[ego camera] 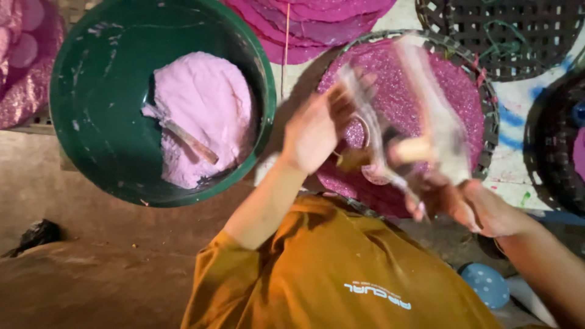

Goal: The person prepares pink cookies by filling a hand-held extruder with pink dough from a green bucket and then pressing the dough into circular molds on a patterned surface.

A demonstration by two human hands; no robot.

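Observation:
My left hand (314,131) and my right hand (478,207) are raised over a round woven tray (487,103) that carries a flat, glittery magenta disc (402,91). Between them stretches a clear plastic sheet (439,122), blurred by motion, which both hands grip. A small beige lump (414,149) shows at the sheet's middle; I cannot tell whether it lies on or behind the plastic. The left hand holds the sheet's upper left part, and the right hand holds its lower edge.
A large green basin (91,91) at the left holds a mass of pale pink dough (204,103) with a flat stick (192,141) in it. More magenta discs (317,24) lie stacked at the top, dark woven trays (506,30) stand at the right, and a blue dotted object (486,283) sits bottom right.

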